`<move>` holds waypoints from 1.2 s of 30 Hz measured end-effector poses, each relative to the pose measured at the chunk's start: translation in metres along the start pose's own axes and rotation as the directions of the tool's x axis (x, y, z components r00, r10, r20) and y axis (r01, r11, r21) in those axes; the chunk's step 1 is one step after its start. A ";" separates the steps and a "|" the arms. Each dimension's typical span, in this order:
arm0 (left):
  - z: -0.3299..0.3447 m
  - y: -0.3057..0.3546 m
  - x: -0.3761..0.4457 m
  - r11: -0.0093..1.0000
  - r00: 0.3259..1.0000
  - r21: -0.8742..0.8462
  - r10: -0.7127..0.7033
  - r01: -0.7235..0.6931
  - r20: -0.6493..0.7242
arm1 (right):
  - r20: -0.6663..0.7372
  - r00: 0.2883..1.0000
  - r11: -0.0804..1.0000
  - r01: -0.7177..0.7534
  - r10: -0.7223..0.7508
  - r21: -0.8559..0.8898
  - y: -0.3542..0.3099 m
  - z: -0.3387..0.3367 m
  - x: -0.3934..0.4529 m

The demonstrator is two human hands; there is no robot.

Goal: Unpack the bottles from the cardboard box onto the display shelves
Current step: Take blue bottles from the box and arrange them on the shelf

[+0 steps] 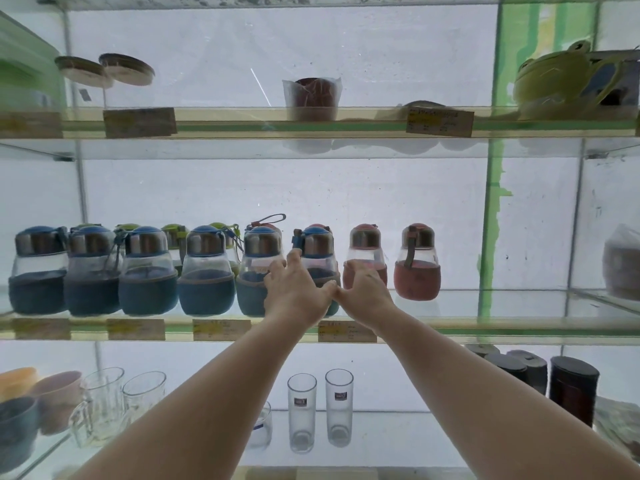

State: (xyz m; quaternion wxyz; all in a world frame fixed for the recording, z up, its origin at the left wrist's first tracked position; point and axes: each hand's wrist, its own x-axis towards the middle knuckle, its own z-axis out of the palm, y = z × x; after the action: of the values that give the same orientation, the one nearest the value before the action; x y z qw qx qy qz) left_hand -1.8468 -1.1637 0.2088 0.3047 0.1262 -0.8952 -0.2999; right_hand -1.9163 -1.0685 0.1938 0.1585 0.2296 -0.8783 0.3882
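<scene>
A row of round glass bottles stands on the middle glass shelf: several with blue caps and blue sleeves on the left, two red ones on the right. My left hand is raised to the shelf with fingers spread. It rests against two blue bottles, one to its left and one behind it. My right hand cups the sleeve of the nearer red bottle. The other red bottle stands free to the right. The thumbs of both hands touch. No cardboard box is in view.
The top shelf holds a wrapped dark cup, round lids and a green frog item. The bottom shelf holds tall glasses, glass mugs, bowls and dark canisters. Price tags line the shelf edges.
</scene>
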 end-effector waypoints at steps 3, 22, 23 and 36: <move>0.001 0.003 -0.004 1.000 1.000 -0.012 0.011 -0.011 0.009 | -0.002 1.000 1.000 -0.006 0.006 -0.005 0.001 -0.002 -0.008; 0.030 0.029 -0.006 0.990 0.992 -0.098 0.106 -0.099 0.069 | -0.047 0.994 0.996 -0.093 0.093 0.002 0.032 -0.038 -0.008; 0.032 0.032 -0.004 0.989 0.992 -0.093 0.117 -0.111 0.052 | -0.050 0.995 0.996 -0.089 0.088 -0.006 0.035 -0.040 -0.005; 0.073 0.085 0.027 0.991 0.995 -0.086 0.102 -0.101 0.014 | -0.090 0.992 0.996 -0.080 0.083 0.037 0.080 -0.092 0.032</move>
State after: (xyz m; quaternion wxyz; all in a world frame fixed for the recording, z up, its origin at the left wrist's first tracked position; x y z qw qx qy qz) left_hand -1.9169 -1.0744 0.2274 0.3166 0.0647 -0.8896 -0.3229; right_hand -1.9759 -0.9611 0.2192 0.1786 0.1781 -0.8722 0.4190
